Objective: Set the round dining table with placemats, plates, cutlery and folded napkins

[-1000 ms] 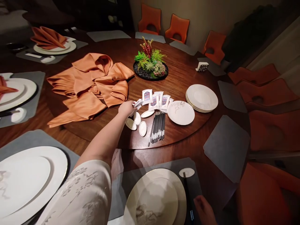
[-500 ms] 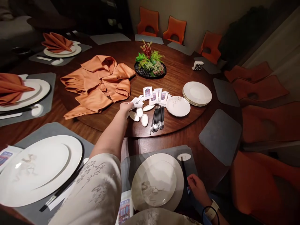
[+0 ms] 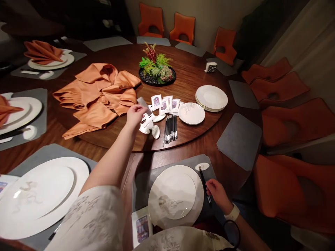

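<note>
Pinching one flat pale strip (image 3: 144, 105) between thumb and fingers: left hand (image 3: 136, 115), just left of the chopstick bundle (image 3: 170, 129) and slightly beyond it. Right hand (image 3: 218, 193) is nearer the person and right of the bundle, fingers half curled beside one pair of dark chopsticks (image 3: 202, 179); can't tell from here whether it grips or touches them. One watch on that wrist, white band.

Counts, all placed off the bundle:
- Printed packets (image 3: 157, 101): three with prints plainly showing, more edges overlapping, just beyond it. Thin, white, square.
- Oval rests (image 3: 156, 131): four visible on the left, partly under white slips. Glossy.
- Patterned plate (image 3: 192, 113): one on top, just right. Round, glazed, brown motif.
- Plate stack (image 3: 211, 97): several, further right and beyond. Number unclear, gilt edges.
- Napkin pile (image 3: 96, 94): one, well left. Orange cloth, satin sheen, loose folds; layers not countable.
- Planter (image 3: 157, 69): one, well beyond. Black round tray, pebbles, spiky green and red plants.
- Near setting: two stacked plates (image 3: 178, 188), round and glossy, on the near side; one oval rest, one printed packet.
- Bare grey placemats (image 3: 239, 139): six, spread beyond and right. Matte, angular.
- Chairs (image 3: 225, 45): seven visible, beyond and right. Orange, cut-out backs.

Bundle itself: slim black sticks, silvery bands, packed too tight to count. Sits on dark grained wood.
</note>
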Action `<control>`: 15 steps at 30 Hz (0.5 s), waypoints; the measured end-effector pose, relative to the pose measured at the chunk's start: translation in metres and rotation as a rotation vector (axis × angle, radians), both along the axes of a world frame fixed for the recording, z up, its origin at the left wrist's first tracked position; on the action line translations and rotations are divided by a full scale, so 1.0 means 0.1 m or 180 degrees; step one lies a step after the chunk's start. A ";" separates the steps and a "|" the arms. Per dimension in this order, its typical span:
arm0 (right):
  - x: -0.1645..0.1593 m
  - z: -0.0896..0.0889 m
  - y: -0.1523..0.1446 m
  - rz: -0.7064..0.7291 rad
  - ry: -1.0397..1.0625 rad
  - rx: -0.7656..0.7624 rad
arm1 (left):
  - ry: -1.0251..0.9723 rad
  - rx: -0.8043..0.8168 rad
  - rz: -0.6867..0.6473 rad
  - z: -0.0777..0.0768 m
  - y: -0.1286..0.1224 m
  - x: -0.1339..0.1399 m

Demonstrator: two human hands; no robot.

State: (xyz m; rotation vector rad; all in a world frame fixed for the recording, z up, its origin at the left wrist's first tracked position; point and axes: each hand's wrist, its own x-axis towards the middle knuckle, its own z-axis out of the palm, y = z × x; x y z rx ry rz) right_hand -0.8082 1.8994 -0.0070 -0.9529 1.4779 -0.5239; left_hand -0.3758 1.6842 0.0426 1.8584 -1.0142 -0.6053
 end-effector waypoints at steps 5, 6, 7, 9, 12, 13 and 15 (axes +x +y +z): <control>0.43 0.43 -0.52 -0.0212 -0.1105 0.0063 | -0.0855 -0.1083 -0.2617 0.03 0.83 -1.20; 0.49 0.46 -0.60 -0.0220 -0.1309 0.0060 | -0.0974 -0.1173 -0.3055 -0.03 0.99 -1.39; 0.54 0.47 -0.66 -0.0243 -0.1452 0.0073 | -0.1036 -0.1233 -0.3319 -0.10 1.14 -1.55; 0.60 0.44 -0.70 -0.0296 -0.1657 0.0186 | -0.1057 -0.1314 -0.3443 -0.26 1.36 -1.77; 0.58 0.30 -0.63 -0.0249 -0.1927 0.0575 | -0.1116 -0.1313 -0.3373 -0.43 1.52 -1.86; 0.54 0.24 -0.59 -0.0201 -0.1994 0.0681 | -0.1175 -0.1201 -0.3416 -0.45 1.54 -1.83; 0.40 0.10 -0.52 -0.0182 -0.1918 0.0703 | -0.1417 -0.0755 -0.3321 -0.47 1.54 -1.65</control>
